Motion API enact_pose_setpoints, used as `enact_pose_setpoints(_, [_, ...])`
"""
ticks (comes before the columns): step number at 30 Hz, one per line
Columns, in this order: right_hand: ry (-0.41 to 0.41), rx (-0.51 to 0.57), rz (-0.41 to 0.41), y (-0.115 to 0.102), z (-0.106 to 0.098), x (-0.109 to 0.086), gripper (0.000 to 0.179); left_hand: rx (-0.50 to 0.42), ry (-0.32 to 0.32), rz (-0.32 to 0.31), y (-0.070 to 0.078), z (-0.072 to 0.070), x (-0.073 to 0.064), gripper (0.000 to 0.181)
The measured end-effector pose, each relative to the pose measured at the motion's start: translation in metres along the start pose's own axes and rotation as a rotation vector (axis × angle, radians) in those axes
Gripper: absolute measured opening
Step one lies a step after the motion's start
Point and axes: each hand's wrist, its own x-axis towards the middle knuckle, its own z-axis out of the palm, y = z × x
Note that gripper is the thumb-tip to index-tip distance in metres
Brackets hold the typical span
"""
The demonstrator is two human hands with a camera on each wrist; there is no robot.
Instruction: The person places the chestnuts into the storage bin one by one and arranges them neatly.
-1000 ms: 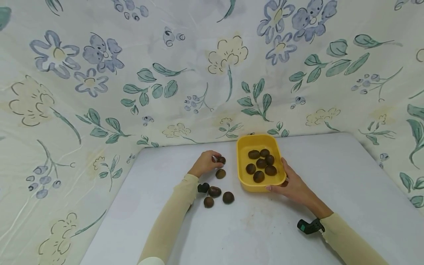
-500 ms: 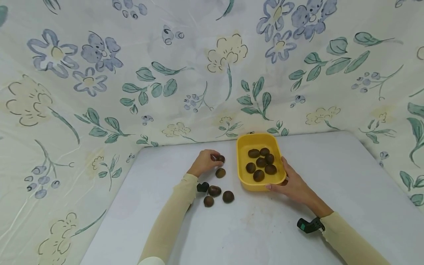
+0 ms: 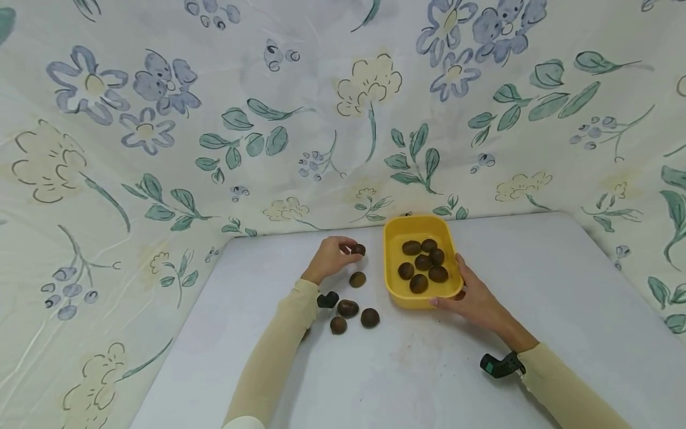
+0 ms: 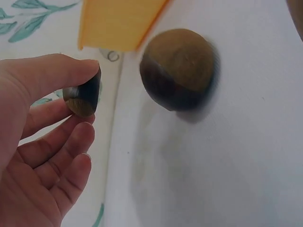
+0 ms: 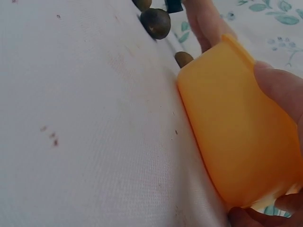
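My left hand [image 3: 329,258] pinches a brown chestnut [image 4: 83,98] between thumb and fingertips, left of a yellow plastic box [image 3: 393,292]. In the left wrist view the other fingers lie loosely curled below it. Another chestnut [image 3: 357,279] rests on the table just in front of that hand. My right hand [image 3: 476,301] grips the box at its near right corner, the thumb along the near side and the fingers round the right side. Several chestnuts [image 3: 423,263] lie inside the box. The right wrist view shows the box's outer wall [image 5: 227,118] beside the thumb.
Several loose chestnuts [image 3: 370,318] lie on the white table [image 3: 375,381] near my left wrist, one partly hidden by the sleeve. A dark wrist device [image 3: 499,365] sits on my right wrist. Flower-patterned cloth [image 3: 321,119] rises behind the table's far edge.
My left hand has moved slightly away from me with the chestnut, which is now lifted between its fingertips. The right hand and the box have stayed in place.
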Motion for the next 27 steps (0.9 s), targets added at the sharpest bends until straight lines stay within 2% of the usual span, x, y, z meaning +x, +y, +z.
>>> enact_pose_setpoints(10, [0.003,-0.004,-0.014,0.001,0.001,0.000,0.133,-0.014,0.052,0.093,0.016,-0.004,-0.002,0.041])
enact_pose_setpoints(27, [0.007,-0.005,-0.013,0.003,0.002,-0.001,0.133,-0.105,0.070,0.134,0.047,0.008,-0.001,0.041])
